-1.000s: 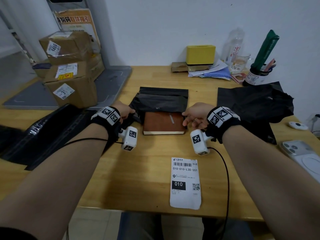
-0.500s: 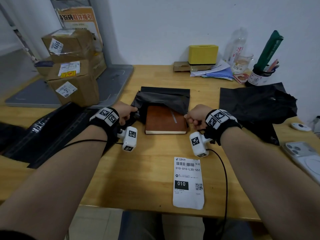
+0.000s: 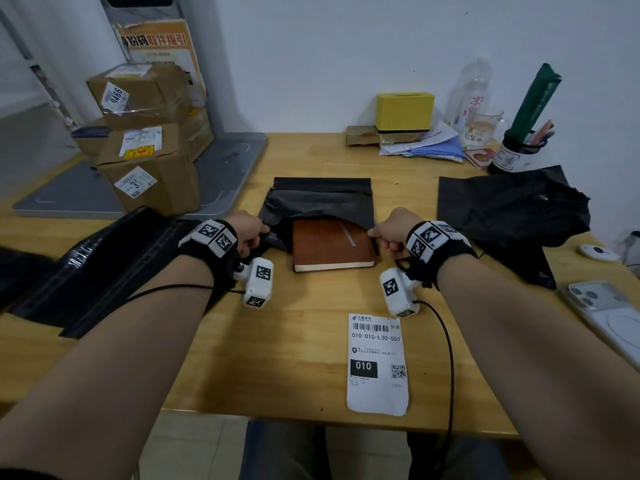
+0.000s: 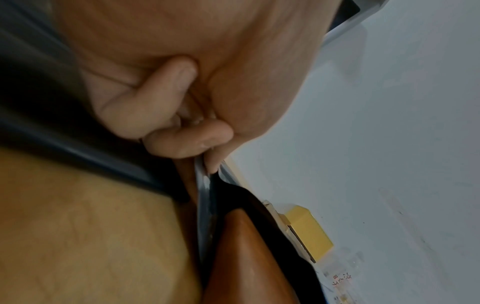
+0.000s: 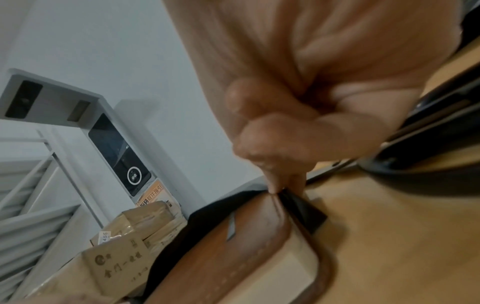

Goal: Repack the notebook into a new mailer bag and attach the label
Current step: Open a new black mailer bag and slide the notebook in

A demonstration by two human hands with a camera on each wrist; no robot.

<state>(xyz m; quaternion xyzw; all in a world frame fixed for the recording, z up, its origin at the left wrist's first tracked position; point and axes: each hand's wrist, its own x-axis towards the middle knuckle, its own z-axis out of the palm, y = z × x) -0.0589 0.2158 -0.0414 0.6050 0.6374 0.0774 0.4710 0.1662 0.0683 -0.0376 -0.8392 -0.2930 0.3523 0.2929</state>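
- The head camera sits high over the near edge of the light wooden table [image 3: 304, 341], facing forward and down; both forearms reach into its wide picture, the white wall behind.
- The left wrist camera sits close under the left hand [image 4: 168, 98], looking along its curled fingers rightward across the table.
- The right wrist camera sits equally near the right hand [image 5: 298, 123], facing leftward.
- All three share the brown leather-look notebook [image 3: 332, 245] [image 4: 244, 257] [image 5: 259, 236] in the black plastic mailer bag [image 3: 322, 199] [image 4: 259, 203] [image 5: 207, 214].
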